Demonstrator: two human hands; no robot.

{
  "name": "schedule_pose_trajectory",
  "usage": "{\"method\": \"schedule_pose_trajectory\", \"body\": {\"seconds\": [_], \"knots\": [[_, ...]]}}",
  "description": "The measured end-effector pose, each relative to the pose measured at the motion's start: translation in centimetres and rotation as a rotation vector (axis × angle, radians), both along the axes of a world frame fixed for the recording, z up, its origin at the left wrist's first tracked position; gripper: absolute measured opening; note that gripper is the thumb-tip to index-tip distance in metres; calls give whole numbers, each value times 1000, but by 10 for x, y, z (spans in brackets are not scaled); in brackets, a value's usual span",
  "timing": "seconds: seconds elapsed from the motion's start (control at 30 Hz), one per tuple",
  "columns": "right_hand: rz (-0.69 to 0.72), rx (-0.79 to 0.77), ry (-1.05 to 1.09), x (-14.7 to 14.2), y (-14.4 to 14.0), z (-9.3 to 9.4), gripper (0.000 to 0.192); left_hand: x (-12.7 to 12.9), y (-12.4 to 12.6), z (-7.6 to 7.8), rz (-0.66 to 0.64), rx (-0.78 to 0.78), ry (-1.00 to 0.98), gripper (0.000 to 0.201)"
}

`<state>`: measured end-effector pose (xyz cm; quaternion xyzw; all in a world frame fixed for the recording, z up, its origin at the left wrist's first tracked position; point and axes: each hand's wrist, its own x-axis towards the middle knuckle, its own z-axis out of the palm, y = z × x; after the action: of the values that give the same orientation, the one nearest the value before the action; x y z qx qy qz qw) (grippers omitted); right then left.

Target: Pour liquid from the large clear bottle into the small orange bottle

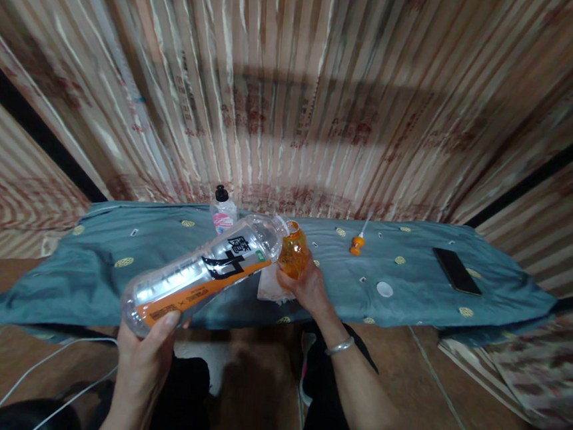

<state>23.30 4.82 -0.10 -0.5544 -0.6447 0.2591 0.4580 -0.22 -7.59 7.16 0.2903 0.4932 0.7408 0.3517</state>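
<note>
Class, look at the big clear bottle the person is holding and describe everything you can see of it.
The bottle is large, clear plastic, with an orange and white label bearing black characters. It looks nearly empty. It lies tipped almost flat, base toward the person, neck pointing away over the blue cloth. The left hand grips its base; its mouth meets a small orange container held in the right hand.

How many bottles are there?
3 that I can see. A big clear bottle tipped in the left hand, a small orange bottle in the right hand, and a small black-capped bottle standing on the blue cloth behind them.
</note>
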Motion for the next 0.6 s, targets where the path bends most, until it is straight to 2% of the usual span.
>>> {"method": "schedule_pose_trajectory", "body": {"seconds": [0.17,0.4,0.6], "knots": [[0,0,-2,0,1,-1,72,-1,0,-1,17,9,-16,61],[7,-16,-5,0,0,2,73,0,0,6,6,-29,-15,64],[12,0,0,1,0,0,71,0,-2,3,-25,-2,5,58]]}}
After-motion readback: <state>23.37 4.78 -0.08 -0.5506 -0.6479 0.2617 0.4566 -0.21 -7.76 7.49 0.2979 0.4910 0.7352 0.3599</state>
